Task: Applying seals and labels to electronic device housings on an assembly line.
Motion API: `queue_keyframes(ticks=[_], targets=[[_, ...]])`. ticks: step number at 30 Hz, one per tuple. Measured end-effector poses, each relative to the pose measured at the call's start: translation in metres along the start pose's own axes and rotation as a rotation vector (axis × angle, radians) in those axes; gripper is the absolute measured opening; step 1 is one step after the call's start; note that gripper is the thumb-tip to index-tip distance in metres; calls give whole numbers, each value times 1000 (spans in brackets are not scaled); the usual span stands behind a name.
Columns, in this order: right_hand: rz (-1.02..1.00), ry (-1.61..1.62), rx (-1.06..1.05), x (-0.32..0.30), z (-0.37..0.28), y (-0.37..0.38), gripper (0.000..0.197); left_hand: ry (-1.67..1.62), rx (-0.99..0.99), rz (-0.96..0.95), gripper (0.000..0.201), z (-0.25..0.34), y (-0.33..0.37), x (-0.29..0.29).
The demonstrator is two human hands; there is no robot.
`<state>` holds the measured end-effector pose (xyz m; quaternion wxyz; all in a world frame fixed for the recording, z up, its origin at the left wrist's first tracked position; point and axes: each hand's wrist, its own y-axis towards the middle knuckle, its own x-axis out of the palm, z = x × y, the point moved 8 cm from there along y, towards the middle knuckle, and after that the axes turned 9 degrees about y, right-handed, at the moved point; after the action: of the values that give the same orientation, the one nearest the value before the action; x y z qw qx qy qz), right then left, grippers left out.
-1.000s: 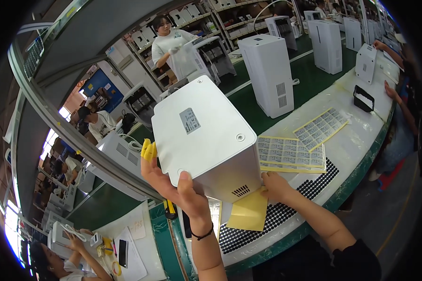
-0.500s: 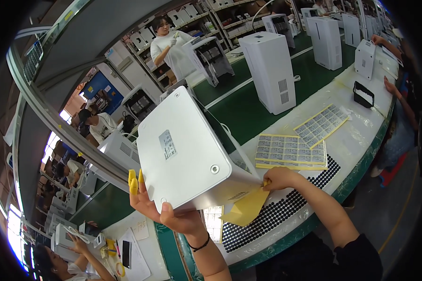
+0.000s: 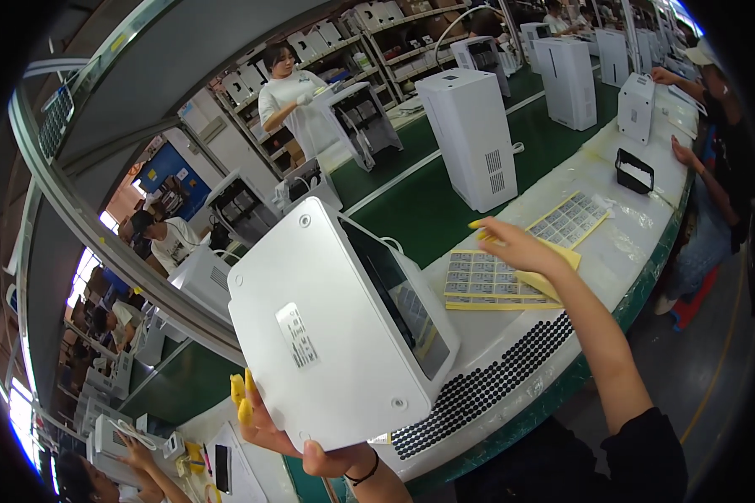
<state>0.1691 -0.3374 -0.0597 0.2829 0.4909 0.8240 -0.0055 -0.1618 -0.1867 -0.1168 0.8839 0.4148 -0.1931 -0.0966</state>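
Observation:
A white box-shaped appliance (image 3: 344, 369) leans tilted in front of me, its flat base turned toward me. The base carries a silver label (image 3: 299, 335) and round feet at its corners; a dark glossy panel (image 3: 398, 293) shows on its right side. My left hand (image 3: 289, 436), with yellow finger cots, grips its lower left corner. Over the sheets of silver labels (image 3: 486, 281) is my right hand (image 3: 516, 247), fingers stretched out and apart, nothing visible in them. Beneath its wrist, a yellow backing sheet (image 3: 558, 272) lies curled on the label sheets.
Rows of black round pads (image 3: 486, 381) cover the near white bench. A black open frame (image 3: 634, 171) sits farther right. Tall white appliances (image 3: 470, 138) stand on the green conveyor (image 3: 394, 201). Co-workers are at left, behind and at far right. A metal post (image 3: 134, 260) curves past at left.
My right hand has let go of the yellow sheet, now on the label sheets, and moved up and away from the appliance. The appliance has turned and sunk lower, showing its dark side panel.

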Motion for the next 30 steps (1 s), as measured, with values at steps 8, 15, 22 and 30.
queue_keyframes(ticks=[8, 15, 22, 30], targets=[[-401, 676, 434, 165, 82, 133, 75, 157, 249, -89, 50, -76, 113, -97], [-591, 1021, 351, 145, -6, 105, 63, 174, 129, -152, 62, -14, 200, -48], [-186, 1484, -80, 71, -5, 123, 46, 158, -64, -235, 78, 60, 163, 46], [542, 760, 270, 47, 89, 48, 47, -212, -137, -400, 70, 10, 213, 136]])
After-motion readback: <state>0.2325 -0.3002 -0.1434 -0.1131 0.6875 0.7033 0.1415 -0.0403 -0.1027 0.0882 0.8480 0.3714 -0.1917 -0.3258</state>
